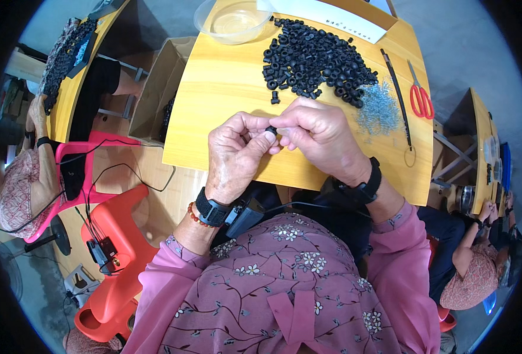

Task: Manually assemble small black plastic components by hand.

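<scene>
My left hand [235,154] pinches a small black plastic part [271,129] between thumb and fingertips, just over the near side of the table. Against it, the fingertips of my right hand [321,137] are pressed together; whatever they hold is hidden. Beyond my hands lies a heap of short black cylindrical plastic parts [314,56], with one loose part [275,97] at its near edge. A pile of tiny silvery metal pieces [380,109], possibly springs, lies beside the heap, to the right of my right hand.
Red-handled scissors [421,101] and a thin black rod [398,97] lie on the table's [213,88] right side. A clear plastic bowl [232,25] and a white-sided box [331,17] stand at the back. Left are a cardboard box [157,88], a red chair [122,248] and another person's arms [45,138].
</scene>
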